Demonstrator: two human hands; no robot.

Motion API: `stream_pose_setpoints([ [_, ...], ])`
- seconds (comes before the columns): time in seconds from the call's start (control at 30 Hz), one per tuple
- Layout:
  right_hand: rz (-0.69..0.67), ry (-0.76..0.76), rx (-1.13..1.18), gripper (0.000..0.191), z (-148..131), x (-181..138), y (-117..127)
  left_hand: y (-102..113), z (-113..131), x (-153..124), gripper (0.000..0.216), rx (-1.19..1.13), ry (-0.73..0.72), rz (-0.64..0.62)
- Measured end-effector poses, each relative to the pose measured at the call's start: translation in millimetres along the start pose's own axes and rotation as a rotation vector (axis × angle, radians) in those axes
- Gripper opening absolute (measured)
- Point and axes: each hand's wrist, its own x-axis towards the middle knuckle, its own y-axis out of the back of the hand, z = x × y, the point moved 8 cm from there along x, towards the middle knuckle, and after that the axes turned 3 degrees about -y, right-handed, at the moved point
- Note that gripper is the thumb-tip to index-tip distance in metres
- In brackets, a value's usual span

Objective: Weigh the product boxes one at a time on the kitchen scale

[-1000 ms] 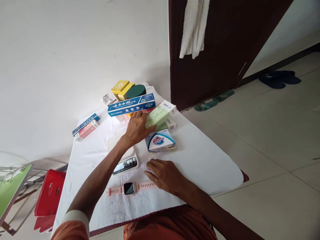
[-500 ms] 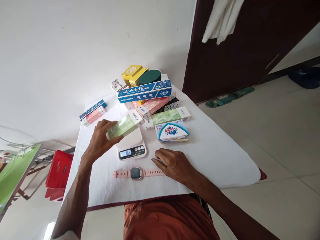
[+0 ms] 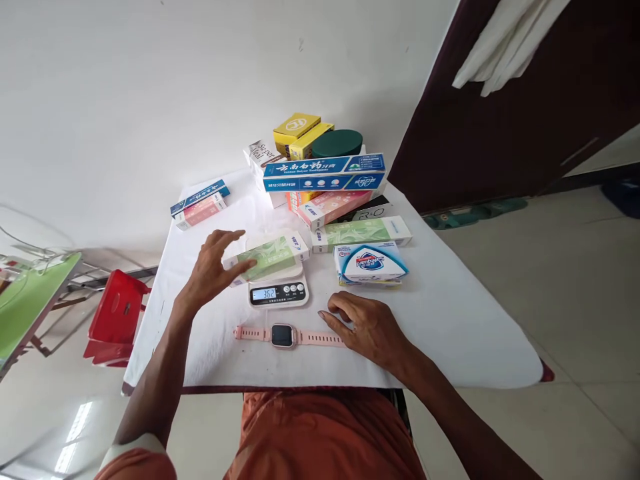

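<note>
A green-and-white toothpaste box (image 3: 273,259) lies across the white plate of a small digital kitchen scale (image 3: 280,293), whose display reads 362. My left hand (image 3: 215,267) is open at the box's left end, fingers lifted off and thumb by its front side. Over the end of a pink watch strap, my right hand (image 3: 367,327) rests loosely curled, thumb apart from the fingers, with nothing in it. The pink smartwatch (image 3: 283,336) lies flat in front of the scale. Right of the scale sits a white-and-blue soap box (image 3: 370,262).
Behind are another green toothpaste box (image 3: 363,233), a blue toothpaste box (image 3: 325,173), a pink box (image 3: 333,208), yellow boxes (image 3: 297,130) and a dark green lid (image 3: 337,143). Two small boxes, one pink (image 3: 201,211), lie at left. A red stool (image 3: 117,313) stands beside the table.
The toothpaste box has come down onto the scale, and my left hand has loosened its grip on it. My right hand stays near the watch strap. The camera view has shifted.
</note>
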Motion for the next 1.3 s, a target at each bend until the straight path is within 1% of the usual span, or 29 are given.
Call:
stream_pose_setpoints([
  [0.07, -0.002, -0.005, -0.004, 0.025, 0.5, -0.4, -1.0, 11.8, -6.1, -4.4, 0.055, -0.01, 0.029, 0.077],
  [0.13, 0.002, -0.001, -0.013, 0.025, 0.3, -1.0, -2.1, 18.8, -10.1, -8.0, 0.056, -0.018, 0.05, 0.119],
  [0.23, 0.022, 0.019, -0.029, 0.025, -1.3, -1.3, -2.0, 22.0, -10.7, -10.3, 0.058, -0.028, 0.058, 0.139],
  [0.3, 0.028, 0.027, -0.037, 0.026, -2.2, -1.1, -1.4, 19.8, -8.2, -9.9, 0.06, -0.022, 0.052, 0.13],
  [0.4, 0.023, 0.028, -0.042, 0.026, -2.3, -0.9, -1.2, 7.3, -0.7, -7.8, 0.063, 0.011, 0.011, 0.064],
  [0.5, 0.028, 0.036, -0.046, 0.027, -2.1, -1.5, -1.7, -17.4, 5.5, -6.4, 0.064, 0.072, -0.029, -0.077],
  [0.6, 0.042, 0.046, -0.05, 0.027, -1.4, -2.4, -2.5, -39.8, 3.2, -7.2, 0.06, 0.122, 0.001, -0.192],
  [0.67, 0.054, 0.055, -0.055, 0.028, -1.4, -2.8, -2.3, -44.7, 0.2, -8.0, 0.055, 0.103, 0.019, -0.212],
  [0.7, 0.058, 0.061, -0.058, 0.028, -1.7, -2.9, -2.1, -43.4, -1.9, -8.3, 0.054, 0.078, 0.026, -0.207],
  [0.77, 0.061, 0.068, -0.063, 0.028, -2.2, -2.8, -1.7, -32.0, -9.9, -7.5, 0.053, 0.033, 0.041, -0.163],
  [0.83, 0.055, 0.067, -0.062, 0.028, -2.3, -2.5, -1.9, -11.8, -26.3, -3.5, 0.054, 0.047, 0.074, -0.089],
  [0.9, 0.052, 0.067, -0.063, 0.028, -2.5, -2.2, -2.1, 11.5, -52.2, 5.5, 0.055, 0.127, 0.13, -0.015],
  [0.97, 0.06, 0.071, -0.069, 0.029, -2.8, -2.0, -1.8, 31.5, -86.7, 20.2, 0.056, 0.229, 0.216, 0.038],
  [1.03, 0.072, 0.078, -0.083, 0.03, -3.4, -1.8, -1.2, 44.4, -125.3, 39.7, 0.055, 0.312, 0.319, 0.057],
  [1.1, 0.086, 0.09, -0.095, 0.031, -4.4, -1.6, -0.2, 50.4, -160.9, 62.3, 0.052, 0.365, 0.403, 0.057],
  [1.17, 0.096, 0.097, -0.101, 0.031, -5.0, -1.3, 0.7, 52.2, -189.9, 84.8, 0.05, 0.399, 0.47, 0.054],
  [1.23, 0.102, 0.094, -0.104, 0.03, -5.0, -0.9, 1.4, 51.4, -211.3, 104.1, 0.049, 0.415, 0.52, 0.043],
  [1.3, 0.104, 0.081, -0.11, 0.029, -4.4, -0.4, 1.9, 48.9, -226.3, 118.8, 0.05, 0.416, 0.549, 0.024],
])
